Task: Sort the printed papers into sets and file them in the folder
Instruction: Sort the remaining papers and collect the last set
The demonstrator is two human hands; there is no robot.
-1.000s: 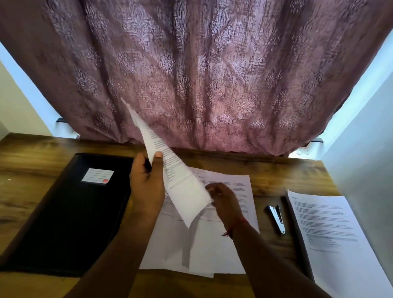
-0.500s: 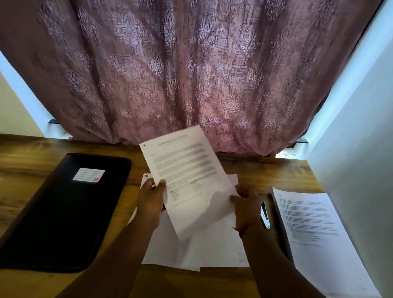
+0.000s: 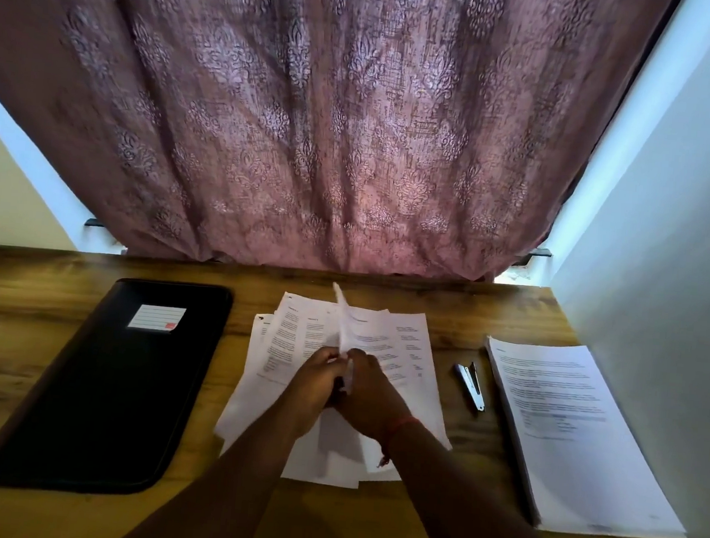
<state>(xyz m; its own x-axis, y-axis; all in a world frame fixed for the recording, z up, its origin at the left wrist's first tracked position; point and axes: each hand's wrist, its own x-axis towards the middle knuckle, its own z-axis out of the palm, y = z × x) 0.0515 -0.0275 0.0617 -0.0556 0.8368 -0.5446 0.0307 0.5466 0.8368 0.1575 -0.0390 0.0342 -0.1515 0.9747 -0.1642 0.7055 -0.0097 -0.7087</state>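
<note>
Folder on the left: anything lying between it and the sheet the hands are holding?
Nothing visible does. The held sheet stands edge-on over the loose papers; only bare desk separates those from the closed black folder.

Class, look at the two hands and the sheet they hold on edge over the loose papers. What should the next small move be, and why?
Probably lay the sheet flat on the loose papers it matches. Both the left hand and the right hand pinch its lower edge, so it stands edge-on and its print cannot be read. The black folder lies closed and the stapler untouched, so sorting seems unfinished.
</note>
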